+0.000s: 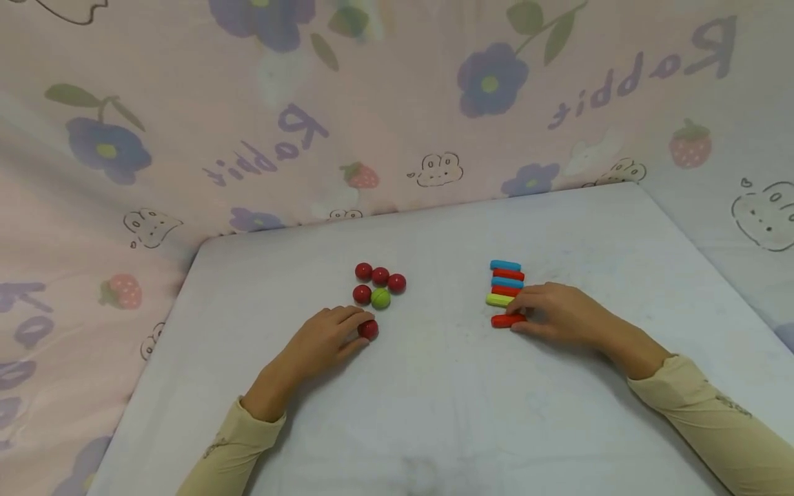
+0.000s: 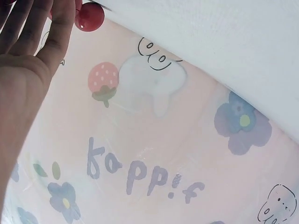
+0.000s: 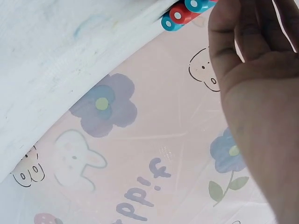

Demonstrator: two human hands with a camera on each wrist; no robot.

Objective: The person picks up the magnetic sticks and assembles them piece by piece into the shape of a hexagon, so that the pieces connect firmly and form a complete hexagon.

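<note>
Pinching red ball [image 1: 370, 330], red stick [image 1: 502, 321] (curled hands [image 1: 325, 337] [image 1: 563, 314])

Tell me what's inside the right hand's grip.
The nearest red stick, its left part showing; the right hand covers some of it, and anything deeper in can't be seen.

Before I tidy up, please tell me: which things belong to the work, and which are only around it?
Work:
red ball, in left hand
front red stick, in right hand
probably other five balls and five sticks

Only around:
white table
printed cloth, backdrop
</note>
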